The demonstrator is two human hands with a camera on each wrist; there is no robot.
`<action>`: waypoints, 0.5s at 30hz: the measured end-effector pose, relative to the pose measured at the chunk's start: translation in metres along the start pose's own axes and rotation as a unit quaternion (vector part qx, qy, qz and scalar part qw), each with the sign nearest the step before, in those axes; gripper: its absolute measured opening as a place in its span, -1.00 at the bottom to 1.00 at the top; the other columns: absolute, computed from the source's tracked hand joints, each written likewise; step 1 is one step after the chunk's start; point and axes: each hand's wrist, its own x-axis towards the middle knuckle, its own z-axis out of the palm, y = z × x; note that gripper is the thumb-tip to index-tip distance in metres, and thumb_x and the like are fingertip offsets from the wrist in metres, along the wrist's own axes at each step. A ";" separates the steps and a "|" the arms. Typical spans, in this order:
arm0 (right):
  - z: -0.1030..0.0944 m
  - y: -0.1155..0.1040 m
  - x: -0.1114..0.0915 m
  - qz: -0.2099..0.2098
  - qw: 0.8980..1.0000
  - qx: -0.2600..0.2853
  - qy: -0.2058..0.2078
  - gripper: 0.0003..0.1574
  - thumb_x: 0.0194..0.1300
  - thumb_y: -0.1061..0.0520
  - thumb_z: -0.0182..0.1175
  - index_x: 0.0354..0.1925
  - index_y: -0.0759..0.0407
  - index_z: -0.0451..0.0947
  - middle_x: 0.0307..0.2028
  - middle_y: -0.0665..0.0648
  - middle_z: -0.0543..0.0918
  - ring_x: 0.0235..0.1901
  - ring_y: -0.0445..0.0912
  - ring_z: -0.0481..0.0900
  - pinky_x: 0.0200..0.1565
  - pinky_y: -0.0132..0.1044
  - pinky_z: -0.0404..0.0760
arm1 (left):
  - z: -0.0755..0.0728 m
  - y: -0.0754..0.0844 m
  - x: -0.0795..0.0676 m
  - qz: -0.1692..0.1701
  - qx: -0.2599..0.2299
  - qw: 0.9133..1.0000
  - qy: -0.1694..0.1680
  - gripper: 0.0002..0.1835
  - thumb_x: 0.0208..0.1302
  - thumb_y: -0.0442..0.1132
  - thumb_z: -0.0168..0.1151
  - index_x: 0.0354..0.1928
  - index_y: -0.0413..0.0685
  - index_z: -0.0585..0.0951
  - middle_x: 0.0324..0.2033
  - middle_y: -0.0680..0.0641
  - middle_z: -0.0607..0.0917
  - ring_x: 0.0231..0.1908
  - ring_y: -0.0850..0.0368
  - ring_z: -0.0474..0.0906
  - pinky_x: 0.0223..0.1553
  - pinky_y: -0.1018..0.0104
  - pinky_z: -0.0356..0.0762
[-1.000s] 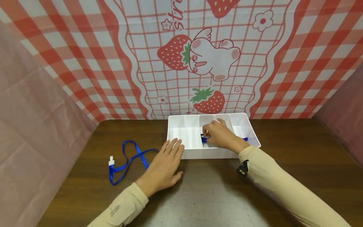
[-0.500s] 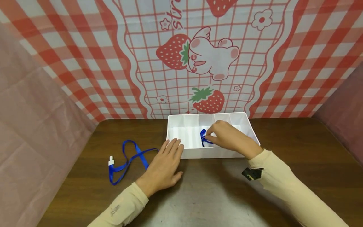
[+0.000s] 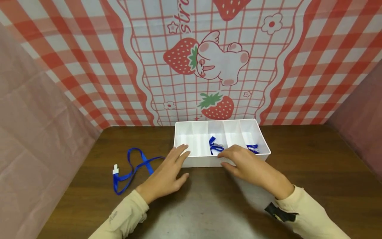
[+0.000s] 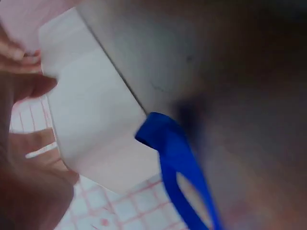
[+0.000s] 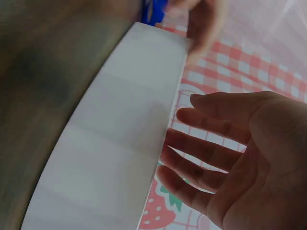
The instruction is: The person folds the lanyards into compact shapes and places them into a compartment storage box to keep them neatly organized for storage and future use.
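A white divided box [image 3: 197, 162] stands near the back of the table. One folded blue lanyard [image 3: 217, 148] with a clip lies in its middle compartment, and another blue lanyard [image 3: 252, 148] lies in the rightmost one. My left hand [image 3: 167, 174] is at the box's front left edge, its fingers over the rim. At the front rim, right of centre, is my right hand [image 3: 247, 164]; in the right wrist view its fingers are spread and hold nothing. A third lanyard [image 3: 146, 162], blue with a white clip, lies loose on the table left of my left hand, which partly hides it.
The brown wooden table [image 3: 313, 166] extends on both sides of the box. Behind it hangs a red-and-white checked cloth [image 3: 119, 66] with strawberry prints. A pink cloth [image 3: 38, 116] closes off the left side.
My right hand has let go of the lanyard in the middle compartment and drawn back toward me to the front rim. My left hand has shifted slightly left.
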 end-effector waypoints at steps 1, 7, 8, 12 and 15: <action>0.001 -0.002 -0.003 -0.003 1.000 -0.007 0.001 -0.73 0.19 0.27 0.39 -0.10 0.29 0.67 -0.19 0.12 0.71 -0.13 0.00 0.65 -0.05 -0.06 0.62 | -0.003 -0.003 -0.002 -0.009 -0.033 0.999 0.021 -0.31 0.19 -0.25 0.39 0.34 -0.26 0.38 0.40 -0.28 0.29 0.43 -0.11 0.18 0.36 -0.03 0.25; 0.005 -0.013 -0.016 -0.028 0.998 -0.043 0.023 -0.58 0.16 0.20 0.44 0.00 0.28 0.63 -0.07 0.16 0.66 -0.04 0.05 0.61 0.02 -0.05 0.60 | -0.024 -0.026 -0.022 -0.104 -0.050 0.990 0.075 -0.53 0.22 -0.34 0.36 0.17 -0.21 0.50 0.26 -0.19 0.42 0.26 -0.14 0.35 0.12 -0.06 0.49; 0.004 -0.014 -0.018 -0.030 0.998 -0.045 0.024 -0.57 0.16 0.19 0.44 0.00 0.28 0.63 -0.07 0.16 0.65 -0.04 0.05 0.61 0.02 -0.05 0.60 | -0.028 -0.031 -0.027 -0.122 -0.037 0.990 0.065 -0.55 0.22 -0.34 0.36 0.15 -0.22 0.52 0.22 -0.19 0.45 0.22 -0.15 0.38 0.10 -0.06 0.50; 0.002 -0.020 -0.023 -0.036 0.998 -0.045 0.017 -0.59 0.17 0.17 0.43 -0.01 0.25 0.61 -0.09 0.14 0.64 -0.05 0.02 0.60 0.00 -0.07 0.60 | -0.045 -0.054 -0.044 -0.178 0.012 0.984 0.005 -0.63 0.25 -0.33 0.35 0.07 -0.27 0.57 0.08 -0.24 0.56 0.10 -0.23 0.46 0.06 -0.13 0.50; 0.000 -0.025 -0.025 -0.039 0.998 -0.045 0.006 -0.62 0.19 0.15 0.42 -0.03 0.22 0.61 -0.08 0.14 0.64 -0.04 0.01 0.60 0.01 -0.07 0.60 | -0.061 -0.071 -0.056 -0.227 0.052 0.972 -0.036 -0.67 0.27 -0.31 0.31 0.04 -0.31 0.58 -0.01 -0.34 0.58 0.00 -0.34 0.51 -0.10 -0.22 0.54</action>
